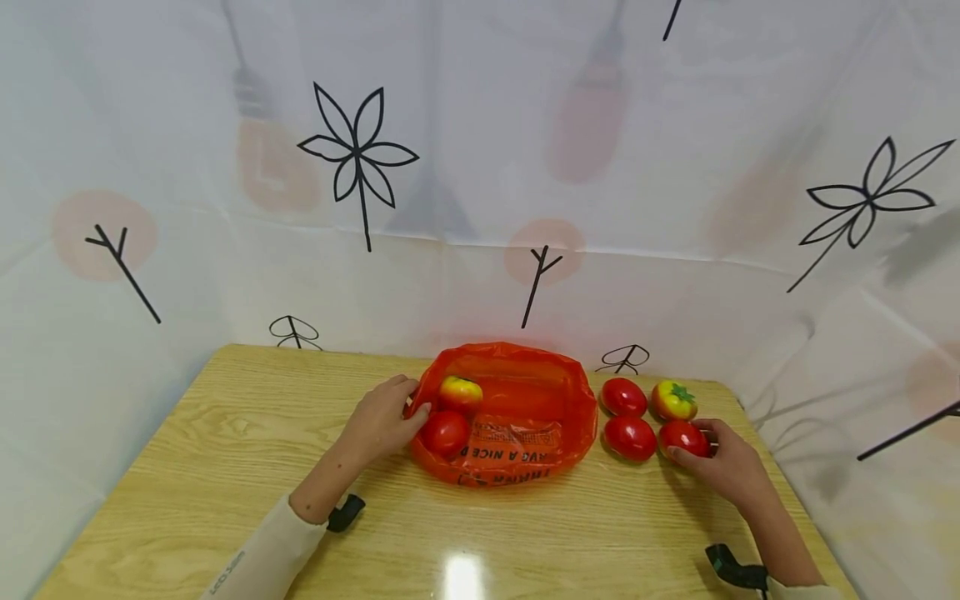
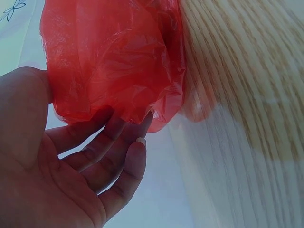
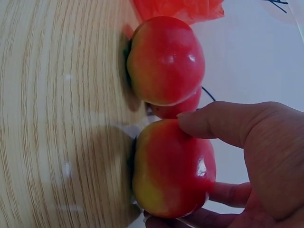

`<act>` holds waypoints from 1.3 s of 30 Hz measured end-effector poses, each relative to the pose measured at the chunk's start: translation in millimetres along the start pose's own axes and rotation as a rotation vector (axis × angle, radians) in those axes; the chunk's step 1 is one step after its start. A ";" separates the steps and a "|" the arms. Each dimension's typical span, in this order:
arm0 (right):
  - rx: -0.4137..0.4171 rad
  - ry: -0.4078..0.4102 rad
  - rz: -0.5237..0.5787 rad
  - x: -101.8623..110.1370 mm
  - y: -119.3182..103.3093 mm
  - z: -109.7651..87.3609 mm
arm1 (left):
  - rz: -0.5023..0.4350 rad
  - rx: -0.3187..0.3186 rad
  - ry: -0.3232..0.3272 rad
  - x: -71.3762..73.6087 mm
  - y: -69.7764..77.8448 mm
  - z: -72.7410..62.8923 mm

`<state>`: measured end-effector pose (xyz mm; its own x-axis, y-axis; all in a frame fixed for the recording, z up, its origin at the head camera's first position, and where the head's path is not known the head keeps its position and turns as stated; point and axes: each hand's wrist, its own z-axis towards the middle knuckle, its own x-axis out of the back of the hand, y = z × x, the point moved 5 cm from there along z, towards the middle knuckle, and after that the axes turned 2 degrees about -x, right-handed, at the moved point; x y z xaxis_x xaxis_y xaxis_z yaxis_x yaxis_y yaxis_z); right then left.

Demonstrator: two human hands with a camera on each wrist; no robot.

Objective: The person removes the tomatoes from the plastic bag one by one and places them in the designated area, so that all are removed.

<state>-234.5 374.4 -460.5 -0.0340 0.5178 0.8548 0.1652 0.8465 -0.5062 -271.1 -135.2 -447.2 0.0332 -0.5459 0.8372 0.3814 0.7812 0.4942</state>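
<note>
A red plastic bag (image 1: 517, 467) stands with its mouth spread wide on the table, printed letters showing on its front. Inside at its left lie a red tomato (image 1: 446, 434) and a yellow-and-red one (image 1: 461, 392). My left hand (image 1: 381, 419) pinches the bag's left rim, thumb at the edge and fingers against the outside, as the left wrist view shows. To the right of the bag, my right hand (image 1: 726, 467) holds a glossy tomato (image 3: 173, 171) between thumb and fingers, low at the tabletop. Beside it are two red tomatoes (image 1: 630, 438) and a yellow one with green leaves (image 1: 674, 401).
The wood-grain table (image 1: 180, 467) ends at the back against a white cloth (image 1: 465, 167) printed with plants. More of that cloth hangs along both sides. Black wrist mounts (image 1: 735, 568) sit on the forearms.
</note>
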 end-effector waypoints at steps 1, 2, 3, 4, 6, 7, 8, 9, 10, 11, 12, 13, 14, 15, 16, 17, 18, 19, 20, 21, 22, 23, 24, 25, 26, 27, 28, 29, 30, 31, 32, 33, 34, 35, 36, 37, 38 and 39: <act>0.000 0.000 0.000 -0.1 0.1 -0.1 | 0.001 0.001 -0.001 0.0 0.0 -0.1; 0.000 0.000 -0.001 -0.1 0.0 -0.1 | 0.002 0.002 -0.001 0.0 -0.1 -0.2; -0.001 -0.001 -0.002 -0.1 -0.1 -0.3 | 0.003 0.003 -0.001 0.0 0.0 -0.3; -0.001 -0.003 -0.003 0.1 -0.3 -0.4 | 0.004 0.003 -0.001 0.0 0.0 -0.4; -0.005 -0.005 -0.003 0.9 -1.0 -0.3 | 0.004 0.002 0.000 0.0 0.0 -0.3; -0.007 -0.006 -0.002 1.5 -1.5 -0.5 | 0.003 0.003 -0.001 0.0 0.1 -0.2; -0.011 -0.008 -0.002 2.2 -2.3 -0.6 | 0.001 0.003 -0.001 0.0 0.2 -0.1; -0.013 -0.008 0.000 2.8 -3.1 -0.9 | 0.000 0.003 0.000 0.0 0.1 0.0; -0.014 -0.008 0.004 3.5 -4.1 -1.1 | 0.000 0.003 0.000 0.0 0.0 0.2; -0.014 -0.008 0.008 4.2 -5.1 -1.3 | 0.001 0.003 0.001 0.1 -0.1 0.3; -0.014 -0.006 0.010 4.9 -6.2 -1.8 | 0.002 0.003 0.001 0.2 -0.1 0.3; -0.011 -0.004 0.012 5.5 -7.4 -2.3 | 0.003 0.004 0.001 0.2 -0.2 0.3; -0.007 -0.001 0.012 6.0 -8.3 -2.8 | 0.004 0.004 0.000 0.1 -0.4 0.4; -0.002 0.004 0.012 6.6 -9.5 -3.4 | 0.005 0.003 0.001 0.2 -0.4 0.4; 0.004 0.010 0.011 7.2 -10.7 -4.2 | 0.006 0.003 0.001 0.1 -0.4 0.4; 0.011 0.018 0.007 7.8 -11.9 -4.9 | 0.006 0.002 0.002 0.1 -0.5 0.3; 0.018 0.027 0.004 8.3 -13.2 -5.7 | 0.006 0.000 0.002 0.2 -0.2 0.2; 0.027 0.038 0.000 8.7 -14.5 -6.6 | 0.006 -0.002 0.002 0.3 0.0 0.1; 0.037 0.049 -0.005 9.2 -16.3 -7.4 | 0.006 -0.003 0.003 0.4 0.3 0.0; 0.047 0.062 -0.009 9.7 -18.2 -8.4 | 0.007 -0.005 0.003 0.6 0.6 -0.1; 0.057 0.074 -0.012 10.3 -20.4 -9.4 | 0.009 -0.007 0.003 0.5 0.8 -0.2; 0.066 0.086 -0.014 10.7 -22.5 -10.4 | 0.009 -0.007 0.003 0.8 1.2 -0.4; 0.076 0.099 -0.014 11.1 -24.8 -11.6 | 0.009 -0.007 0.003 1.1 1.7 -0.6; 0.085 0.113 -0.016 11.9 -27.3 -12.9 | 0.010 -0.007 0.003 1.1 2.0 -0.5; 0.094 0.126 -0.015 12.5 -29.9 -14.5 | 0.010 -0.006 0.004 1.2 2.3 -0.4; 0.101 0.139 -0.013 12.9 -32.3 -16.0 | 0.009 -0.006 0.006 1.1 2.4 -0.3; 0.113 0.154 -0.010 13.2 -35.0 -17.7 | 0.009 -0.005 0.006 1.1 2.6 -0.2; 0.127 0.171 -0.005 13.5 -37.7 -19.3 | 0.010 -0.004 0.006 1.0 2.8 -0.1; 0.140 0.186 0.002 13.5 -40.6 -21.1 | 0.010 -0.004 0.006 1.0 2.9 0.0; 0.156 0.199 0.010 13.5 -43.7 -22.6 | 0.011 -0.004 0.005 0.8 3.0 0.1; 0.173 0.212 0.017 13.2 -46.9 -24.5 | 0.013 -0.003 0.005 0.6 2.9 0.1; 0.192 0.227 0.023 13.0 -50.3 -26.2 | 0.014 -0.002 0.004 0.4 2.9 0.1; 0.210 0.238 0.030 12.8 -53.9 -27.6 | 0.016 -0.002 0.002 0.3 2.9 -0.1; 0.224 0.247 0.036 12.4 -57.4 -29.0 | 0.017 -0.001 0.002 0.2 2.8 -0.1; 0.236 0.253 0.040 11.8 -61.0 -30.7 | 0.019 0.000 0.002 0.0 2.6 -0.2; 0.246 0.256 0.044 11.2 -64.7 -32.0 | 0.020 0.001 0.002 -0.1 2.4 -0.3; 0.255 0.261 0.046 10.8 -68.5 -33.3 | 0.020 0.001 0.002 -0.2 2.2 -0.4; 0.261 0.262 0.051 10.2 -72.2 -34.6 | 0.020 0.000 0.002 -0.2 2.2 -0.4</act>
<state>-212.6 314.3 -411.3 0.2267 0.5395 0.8109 -0.0981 0.8410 -0.5321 -269.9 -133.4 -446.4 0.0426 -0.5304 0.8467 0.3804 0.7923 0.4771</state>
